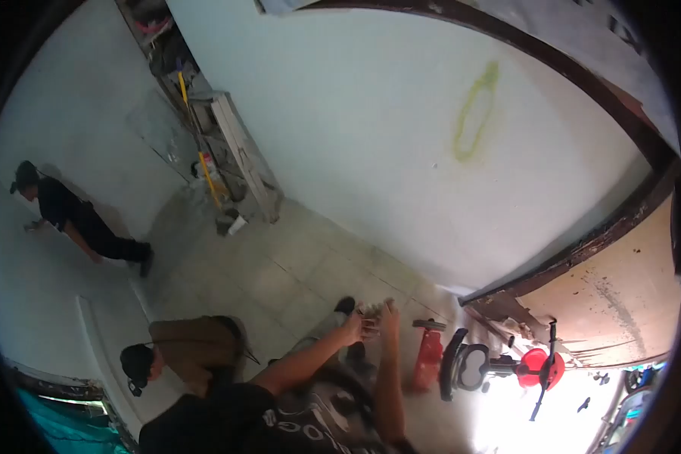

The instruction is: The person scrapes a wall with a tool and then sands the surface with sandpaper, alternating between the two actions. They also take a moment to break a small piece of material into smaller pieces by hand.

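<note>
My left hand [359, 328] and my right hand [389, 314] are close together in front of my body, low over the tiled floor. Between their fingers is a small pale thing [371, 309], too small and blurred to name. The fingers of my left hand look bent around its lower side. My right hand's fingers are pinched together at its right end. A dark shoe [345, 305] shows just beyond my left hand.
A red object [429, 356] and a black and red thing with a handlebar [546, 369] stand to the right. One person [197, 344] crouches at left; another [79, 216] stands by the wall. Boards [242, 155] and yellow-handled tools [204, 163] lean at the back.
</note>
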